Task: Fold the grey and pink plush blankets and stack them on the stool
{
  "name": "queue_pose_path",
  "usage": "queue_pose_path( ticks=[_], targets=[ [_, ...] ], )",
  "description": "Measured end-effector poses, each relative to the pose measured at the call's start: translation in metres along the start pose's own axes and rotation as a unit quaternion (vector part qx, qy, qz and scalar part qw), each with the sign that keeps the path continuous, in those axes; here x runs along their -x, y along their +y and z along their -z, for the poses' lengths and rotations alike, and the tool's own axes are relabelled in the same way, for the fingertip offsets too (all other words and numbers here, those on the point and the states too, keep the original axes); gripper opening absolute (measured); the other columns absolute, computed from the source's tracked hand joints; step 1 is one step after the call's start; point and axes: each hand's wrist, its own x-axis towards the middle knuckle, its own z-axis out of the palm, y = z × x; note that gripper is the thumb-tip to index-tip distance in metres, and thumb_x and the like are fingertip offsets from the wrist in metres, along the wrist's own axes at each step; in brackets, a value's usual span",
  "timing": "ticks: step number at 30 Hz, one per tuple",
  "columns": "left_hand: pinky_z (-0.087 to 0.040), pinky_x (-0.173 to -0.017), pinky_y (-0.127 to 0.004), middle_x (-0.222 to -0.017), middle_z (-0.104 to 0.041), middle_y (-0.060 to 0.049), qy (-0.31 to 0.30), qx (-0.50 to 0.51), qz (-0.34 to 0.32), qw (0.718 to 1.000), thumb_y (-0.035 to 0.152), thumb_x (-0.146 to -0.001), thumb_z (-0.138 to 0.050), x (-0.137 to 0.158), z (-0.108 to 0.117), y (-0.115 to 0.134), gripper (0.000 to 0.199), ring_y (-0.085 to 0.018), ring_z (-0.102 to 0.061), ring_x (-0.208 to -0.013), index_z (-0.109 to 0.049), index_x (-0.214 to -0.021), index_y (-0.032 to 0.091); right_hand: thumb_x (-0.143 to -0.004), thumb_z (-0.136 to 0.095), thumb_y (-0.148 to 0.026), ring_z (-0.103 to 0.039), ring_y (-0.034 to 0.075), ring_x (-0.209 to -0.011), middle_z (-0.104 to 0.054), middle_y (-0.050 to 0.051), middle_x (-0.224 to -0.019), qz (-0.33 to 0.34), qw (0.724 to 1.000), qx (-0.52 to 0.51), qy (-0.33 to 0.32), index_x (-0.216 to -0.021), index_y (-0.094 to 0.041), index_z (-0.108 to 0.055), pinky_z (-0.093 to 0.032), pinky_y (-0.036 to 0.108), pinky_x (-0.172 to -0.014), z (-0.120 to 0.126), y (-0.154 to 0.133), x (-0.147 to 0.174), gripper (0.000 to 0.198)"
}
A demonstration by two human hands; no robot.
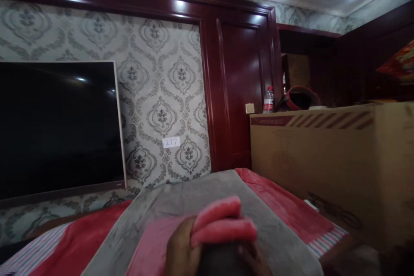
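Note:
A fluffy pink cloth (223, 226), folded into thick layers, is held up low in the middle of the head view. My left hand (183, 248) is closed around its left end. Below the cloth's right end, my right hand (254, 258) is partly visible, blurred, with its fingers curled against it. Between the hands is a dark grey shape (223, 261) that I cannot make out. Flatter pink fabric (152, 241) lies left of my left hand, over a grey cover (194, 192).
Red cloth with striped ends (281, 207) shows beneath the grey cover on both sides. A large cardboard box (310, 151) stands at right, with a bottle (268, 100) on top. At left is a dark television (58, 129); a paper label reading 277 (171, 142) is on the wallpaper.

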Motion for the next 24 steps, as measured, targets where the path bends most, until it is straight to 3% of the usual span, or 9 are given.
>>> queue_pose_path(
  ticks=[3, 6, 8, 11, 13, 16, 20, 24],
  targets=[
    [-0.057, -0.074, -0.032, -0.093, -0.078, -0.005, -0.087, 0.158, 0.056, 0.982, 0.036, -0.077, -0.064, -0.030, 0.015, 0.057, 0.024, -0.027, -0.071, -0.086, -0.077, -0.092, 0.022, -0.060, -0.084, -0.049, -0.054, 0.036, -0.129, -0.069, 0.007, -0.121, 0.002, 0.993, -0.071, 0.097, -0.113, -0.029, -0.069, -0.044, 0.048, -0.108, 0.026, 0.003, -0.007, 0.059],
    [-0.058, -0.078, -0.033, -0.088, -0.078, -0.004, -0.092, 0.258, 0.123, 0.954, 0.034, -0.065, -0.074, -0.051, 0.024, 0.105, 0.025, -0.030, -0.071, -0.092, -0.077, -0.087, 0.022, -0.053, -0.088, -0.055, -0.053, 0.035, -0.130, -0.066, 0.010, -0.128, 0.024, 0.975, -0.110, 0.189, -0.122, -0.028, -0.062, -0.038, 0.051, -0.112, 0.057, -0.012, -0.006, 0.079],
    [-0.058, -0.079, -0.035, -0.086, -0.078, -0.004, -0.093, 0.306, 0.168, 0.932, 0.031, -0.056, -0.080, -0.060, 0.026, 0.126, 0.037, -0.032, -0.071, -0.092, -0.076, -0.091, 0.021, -0.053, -0.088, -0.056, -0.054, 0.033, -0.130, -0.064, 0.010, -0.132, 0.042, 0.976, -0.137, 0.167, -0.124, -0.028, -0.061, -0.039, 0.050, -0.111, 0.078, -0.032, 0.004, 0.080],
    [-0.060, -0.076, -0.038, -0.083, -0.078, -0.004, -0.132, 0.356, 0.231, 0.896, 0.031, -0.050, -0.085, -0.071, 0.018, 0.142, 0.055, -0.032, -0.073, -0.087, -0.074, -0.102, 0.017, -0.058, -0.087, -0.055, -0.060, 0.032, -0.123, -0.069, 0.011, -0.124, 0.045, 0.977, -0.182, 0.101, -0.113, -0.025, -0.066, -0.043, 0.048, -0.108, 0.105, -0.066, 0.030, 0.066],
    [-0.060, -0.075, -0.039, -0.083, -0.078, -0.005, -0.173, 0.383, 0.261, 0.869, 0.032, -0.051, -0.086, -0.076, 0.007, 0.145, 0.061, -0.032, -0.073, -0.085, -0.072, -0.107, 0.015, -0.051, -0.091, -0.053, -0.065, 0.034, -0.114, -0.074, 0.012, -0.112, 0.030, 0.972, -0.208, 0.107, -0.101, -0.023, -0.070, -0.045, 0.050, -0.105, 0.121, -0.087, 0.051, 0.062],
    [-0.061, -0.077, -0.041, -0.086, -0.078, -0.007, -0.224, 0.425, 0.279, 0.831, 0.032, -0.054, -0.088, -0.081, -0.016, 0.147, 0.062, -0.032, -0.074, -0.088, -0.070, -0.110, 0.013, -0.046, -0.094, -0.047, -0.069, 0.034, -0.105, -0.077, 0.010, -0.105, 0.058, 0.959, -0.209, 0.184, -0.098, -0.024, -0.072, -0.047, 0.052, -0.103, 0.143, -0.122, 0.084, 0.061],
    [-0.061, -0.079, -0.042, -0.089, -0.078, -0.008, -0.282, 0.470, 0.265, 0.793, 0.031, -0.056, -0.088, -0.089, -0.055, 0.161, 0.057, -0.032, -0.074, -0.089, -0.070, -0.107, 0.012, -0.064, -0.086, -0.048, -0.065, 0.032, -0.114, -0.073, 0.009, -0.118, 0.164, 0.941, -0.144, 0.260, -0.117, -0.025, -0.069, -0.045, 0.050, -0.107, 0.167, -0.189, 0.123, 0.060],
    [-0.059, -0.087, -0.041, -0.094, -0.077, -0.011, -0.359, 0.510, 0.221, 0.750, 0.031, -0.064, -0.085, -0.102, -0.096, 0.201, 0.046, -0.030, -0.073, -0.094, -0.071, -0.104, 0.012, -0.064, -0.085, -0.050, -0.068, 0.033, -0.107, -0.076, 0.010, -0.107, 0.175, 0.934, -0.054, 0.306, -0.116, -0.022, -0.069, -0.054, 0.048, -0.094, 0.192, -0.271, 0.152, 0.061]
  ],
)
